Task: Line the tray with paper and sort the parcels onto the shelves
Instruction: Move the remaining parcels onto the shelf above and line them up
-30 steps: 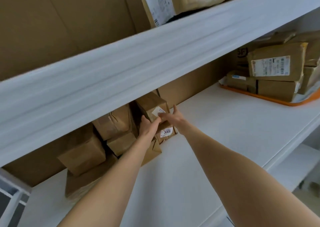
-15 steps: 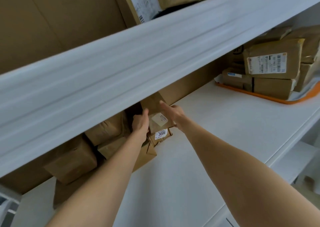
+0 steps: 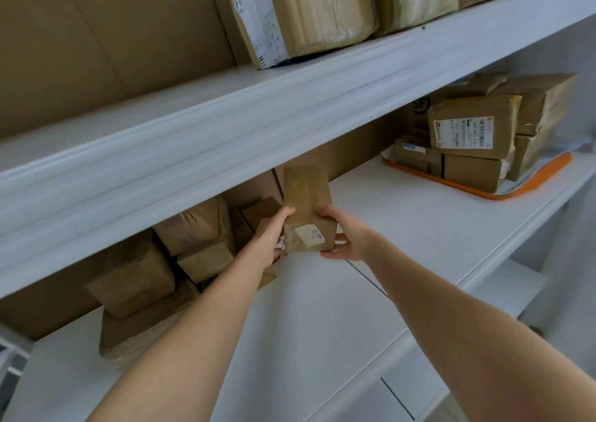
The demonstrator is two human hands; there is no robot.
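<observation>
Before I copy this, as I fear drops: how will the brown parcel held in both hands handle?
The parcel is probably stiff: its edges look straight between the left hand and right hand. Long and narrow, it could tip if stood on end.

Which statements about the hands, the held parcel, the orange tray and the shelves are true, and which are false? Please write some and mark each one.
1. The left hand and the right hand hold the same brown parcel. True.
2. The orange tray is empty. False: stacked parcels fill it.
3. A white label is on the near face of the held parcel. True.
4. The upper shelf is bare. False: wrapped parcels lie on it.
5. The orange tray stands to the left of the hands. False: it stands to their right.
</observation>
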